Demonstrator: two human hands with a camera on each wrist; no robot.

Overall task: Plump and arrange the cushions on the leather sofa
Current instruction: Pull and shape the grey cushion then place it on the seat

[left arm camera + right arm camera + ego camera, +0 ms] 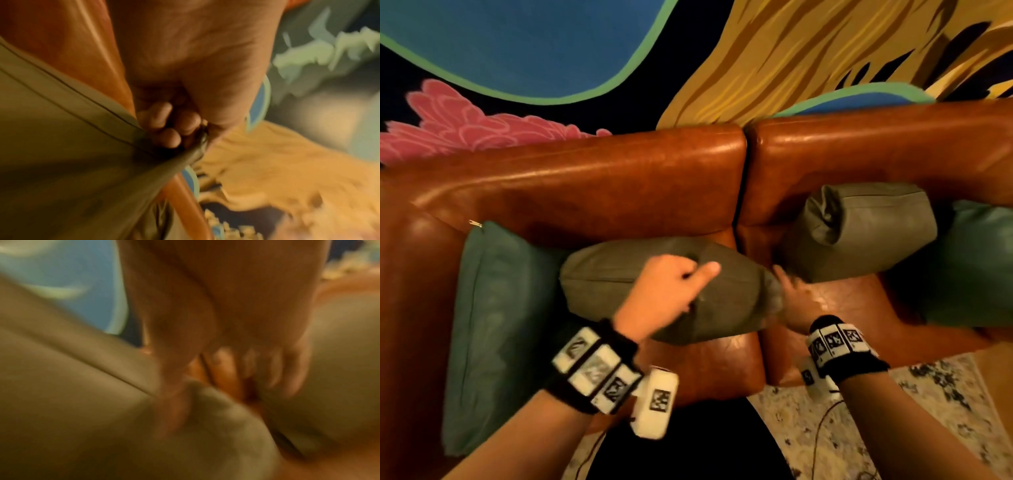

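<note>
Sofa: brown leather, two back sections, seam btwn them at centre.
Olive cushion, mid: lying on left seat, against backrest, right end reaching the seam; touching teal cushion on its left.
L hand: on top of mid olive cushion near its right half, fingers curled, thumb stuck out to the right. Wrist view: fingertips bunched on a fold of olive fabric at a seam corner, pinching it.
R hand: at right end of same cushion, over the seat gap. Head view motion-blurred. Wrist view also blurred: fingers look fairly straight and spread, thumb pressing into olive fabric; grip vs. push – can't tell for sure, reads as pressing, not clutching.
Hands rel. to each other: apart, both on the one cushion.
Teal cushion, left: propped at left arm of sofa, zip pull at top corner.
Olive cushion, right: on right seat, leaning on backrest, left end crumpled.
Teal cushion, far right: beside it, partly cut off by frame edge.
Wall behind: mural, blue, pink, ochre shapes.
Floor: speckled pale rug, thin cable across it.
</note>
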